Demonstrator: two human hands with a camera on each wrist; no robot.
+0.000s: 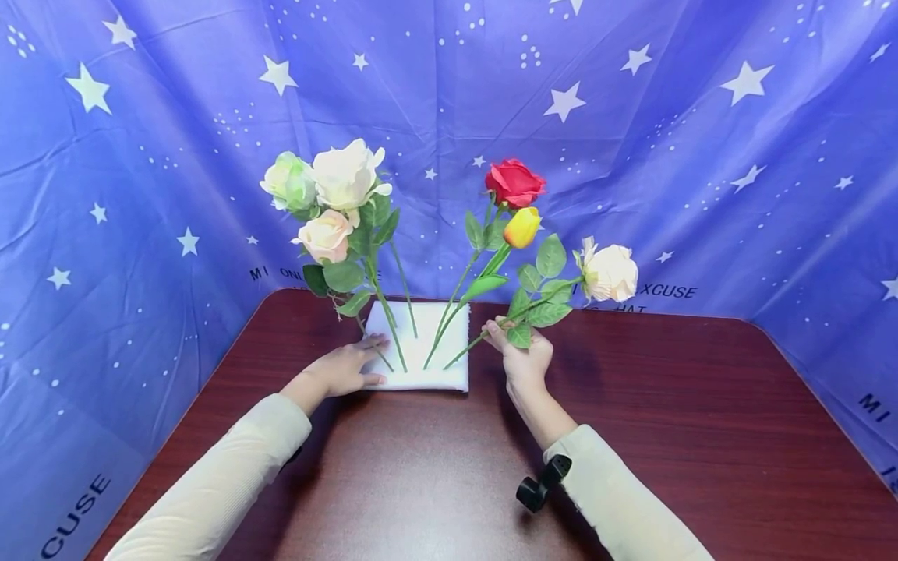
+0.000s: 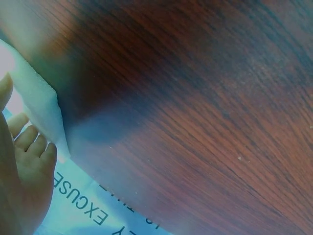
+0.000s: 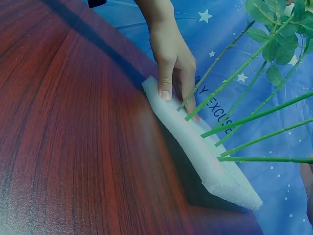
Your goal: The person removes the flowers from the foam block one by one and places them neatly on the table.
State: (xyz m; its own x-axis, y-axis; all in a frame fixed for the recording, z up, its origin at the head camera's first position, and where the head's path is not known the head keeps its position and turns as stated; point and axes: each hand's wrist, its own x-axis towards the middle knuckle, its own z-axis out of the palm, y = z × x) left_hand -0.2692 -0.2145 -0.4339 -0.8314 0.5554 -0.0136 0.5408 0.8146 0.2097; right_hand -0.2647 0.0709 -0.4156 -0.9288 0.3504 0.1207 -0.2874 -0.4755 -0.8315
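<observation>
A white foam block (image 1: 456,331) lies on the table with several flower stems standing in it. My left hand (image 1: 345,368) presses on its left edge, fingers extended and thumb nearer me; the left wrist view shows this hand (image 2: 29,181) beside the foam. My right hand (image 1: 525,360) pinches the leafy stem of a cream rose (image 1: 610,270), which leans far right, its lower end at the foam. In the right wrist view only a sliver of the right hand (image 3: 309,181) shows. A red rose (image 1: 515,184) and a yellow tulip (image 1: 522,227) lean right beside it.
On the left side of the foam stand a white rose (image 1: 347,175), a greenish-white rose (image 1: 289,181) and a pale pink rose (image 1: 326,236). The dark red wooden table (image 1: 666,421) is backed by a blue star-patterned curtain (image 1: 435,93). A black device (image 1: 536,491) hangs at the right sleeve.
</observation>
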